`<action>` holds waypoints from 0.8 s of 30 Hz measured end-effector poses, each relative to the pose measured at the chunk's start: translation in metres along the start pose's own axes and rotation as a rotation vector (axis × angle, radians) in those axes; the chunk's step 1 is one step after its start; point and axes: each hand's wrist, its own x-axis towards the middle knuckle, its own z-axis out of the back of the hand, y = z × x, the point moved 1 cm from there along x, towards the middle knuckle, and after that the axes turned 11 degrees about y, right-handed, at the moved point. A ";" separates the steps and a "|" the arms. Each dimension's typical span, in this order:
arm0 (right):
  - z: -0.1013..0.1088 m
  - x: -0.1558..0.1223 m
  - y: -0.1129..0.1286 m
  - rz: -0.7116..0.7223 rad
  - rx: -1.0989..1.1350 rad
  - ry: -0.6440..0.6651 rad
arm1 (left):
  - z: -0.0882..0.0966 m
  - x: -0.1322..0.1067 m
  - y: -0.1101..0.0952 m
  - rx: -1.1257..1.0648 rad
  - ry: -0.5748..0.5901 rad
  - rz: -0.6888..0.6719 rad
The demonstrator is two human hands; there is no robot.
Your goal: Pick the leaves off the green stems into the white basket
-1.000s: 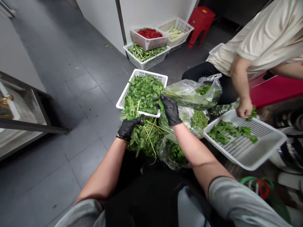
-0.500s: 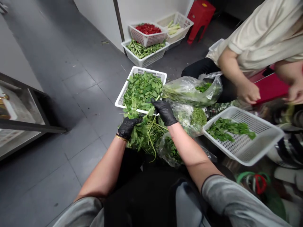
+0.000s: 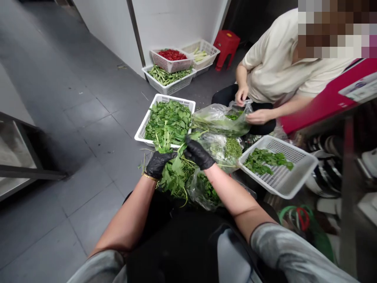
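Note:
Both my hands wear black gloves. My left hand (image 3: 159,163) is closed around a bunch of leafy greens (image 3: 176,168), whose leaves hang below it. My right hand (image 3: 199,153) pinches a green stem at the same bunch, a little to the right. Just beyond my hands stands a white basket (image 3: 142,136) heaped with picked green leaves (image 3: 171,120). Beneath my hands lies a tangle of loose stems and leaves, partly hidden by the gloves. A clear plastic bag (image 3: 203,192) with greens rests beside my right forearm.
Facing me at the right, a person (image 3: 273,63) handles a clear bag of greens (image 3: 220,122). A second white basket (image 3: 300,157) holds some leaves. By the wall are baskets of red chillies (image 3: 173,55), cut green pods (image 3: 167,74) and pale stalks (image 3: 200,54), near a red stool (image 3: 226,47).
My view has swung to the right, so more of the other person shows. That person's hands are now at the clear bag. My hands keep hold of the greens, having shifted slightly.

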 end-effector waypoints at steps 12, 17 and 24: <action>0.022 0.012 0.039 0.011 0.270 0.023 | 0.014 -0.006 -0.012 0.223 -0.082 -0.074; 0.034 0.075 0.060 0.077 0.249 -0.011 | 0.035 -0.004 -0.008 0.068 -0.179 -0.076; 0.073 0.179 0.053 0.055 -0.374 -0.314 | 0.053 -0.002 -0.010 -0.306 -0.300 0.082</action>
